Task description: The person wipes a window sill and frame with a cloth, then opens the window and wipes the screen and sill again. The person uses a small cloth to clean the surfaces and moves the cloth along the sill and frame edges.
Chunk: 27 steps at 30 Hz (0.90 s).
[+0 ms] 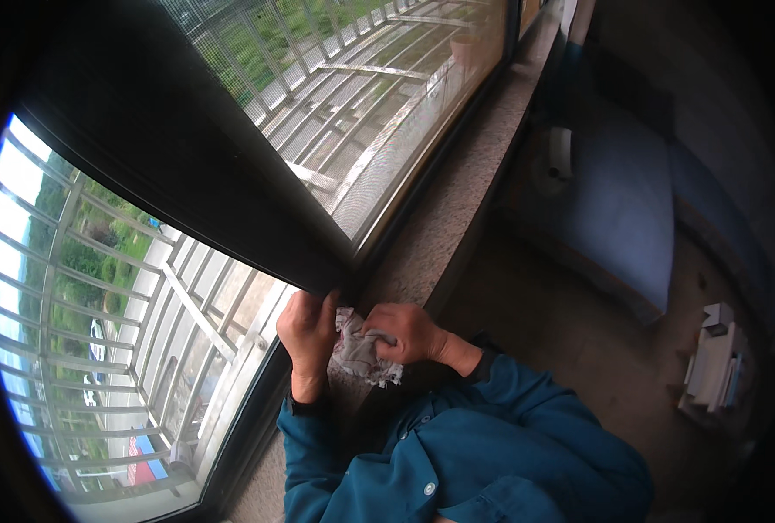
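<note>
My right hand point(403, 332) is closed around a crumpled pale rag point(361, 359) with reddish lines and a frayed end. The rag lies over the speckled stone windowsill point(456, 202), close to the foot of the dark window frame point(230, 176). Just left of the rag, my left hand point(305, 327) is raised against the lower end of that frame, its fingers curled. Whether those fingertips grip the frame or a corner of the rag is hidden.
Metal security bars point(198, 307) stand outside the glass, and an insect screen point(387, 131) covers the upper pane. To the right are a bed-like surface with a bluish cover point(609, 202), a white object point(560, 153) on it, and a small holder with books or papers point(711, 366).
</note>
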Available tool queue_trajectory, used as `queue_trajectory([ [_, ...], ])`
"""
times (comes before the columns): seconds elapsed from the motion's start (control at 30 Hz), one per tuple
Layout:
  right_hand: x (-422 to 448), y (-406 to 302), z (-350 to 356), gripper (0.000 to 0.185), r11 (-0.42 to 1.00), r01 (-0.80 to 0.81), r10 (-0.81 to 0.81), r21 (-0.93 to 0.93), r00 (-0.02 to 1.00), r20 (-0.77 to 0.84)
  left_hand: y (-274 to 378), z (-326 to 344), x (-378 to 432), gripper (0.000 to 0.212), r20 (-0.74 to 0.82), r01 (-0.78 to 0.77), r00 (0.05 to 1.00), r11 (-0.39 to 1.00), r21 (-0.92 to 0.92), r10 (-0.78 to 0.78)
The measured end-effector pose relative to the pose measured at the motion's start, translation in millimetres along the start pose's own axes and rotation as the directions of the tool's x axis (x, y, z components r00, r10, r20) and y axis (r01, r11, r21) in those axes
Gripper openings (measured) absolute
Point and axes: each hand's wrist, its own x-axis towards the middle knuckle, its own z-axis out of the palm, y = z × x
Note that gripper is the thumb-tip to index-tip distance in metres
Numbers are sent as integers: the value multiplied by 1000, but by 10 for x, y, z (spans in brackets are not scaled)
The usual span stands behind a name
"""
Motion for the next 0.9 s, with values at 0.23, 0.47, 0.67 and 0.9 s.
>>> queue_trajectory([
  [0.23, 18, -17, -22, 24, 1000, 5, -5, -16, 1000, -5, 51, -154, -67, 18, 47, 58, 997, 998, 4, -58],
  [0.47, -21, 97, 53, 26, 986, 168, -164, 25, 980, -110, -27, -341, -213, 15, 49, 92, 995, 994, -64, -89],
  [0.67, -74, 124, 74, 26, 999, 45, -44, 23, 999, -22, -4, -593, -381, 13, 61, 229, 973, 970, -82, -224],
  [0.9, -63, 161, 74, 26, 996, 51, -53, 76, 998, 27, -89, -882, -589, 18, 30, 216, 976, 975, -57, -215],
])
